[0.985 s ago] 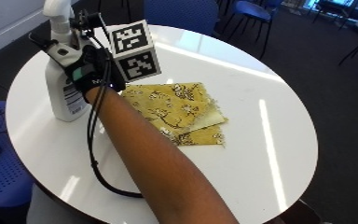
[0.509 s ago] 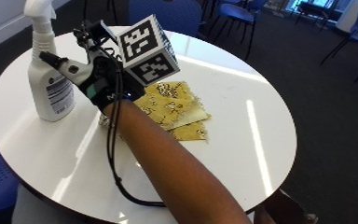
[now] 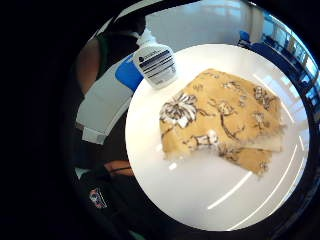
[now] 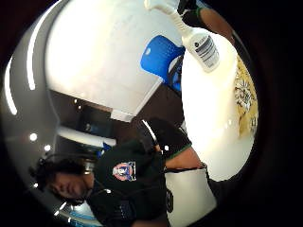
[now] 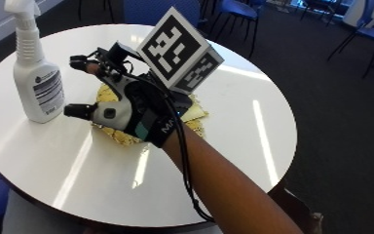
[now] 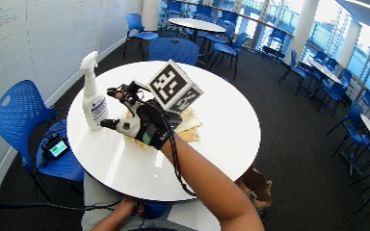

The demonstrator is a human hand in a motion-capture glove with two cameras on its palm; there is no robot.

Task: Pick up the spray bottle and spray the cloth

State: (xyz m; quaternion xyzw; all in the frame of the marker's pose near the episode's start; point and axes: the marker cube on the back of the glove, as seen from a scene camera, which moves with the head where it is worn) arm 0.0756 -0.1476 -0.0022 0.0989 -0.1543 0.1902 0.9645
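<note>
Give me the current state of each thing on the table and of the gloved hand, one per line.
spray bottle: upright on the table, not held, beside the cloth.
cloth: folded, lying flat on the table, partly under the hand in the outside view.
right hand: above the cloth, fingers spread, holding nothing, apart from the bottle.
table: round, white, bearing the bottle and cloth.
</note>
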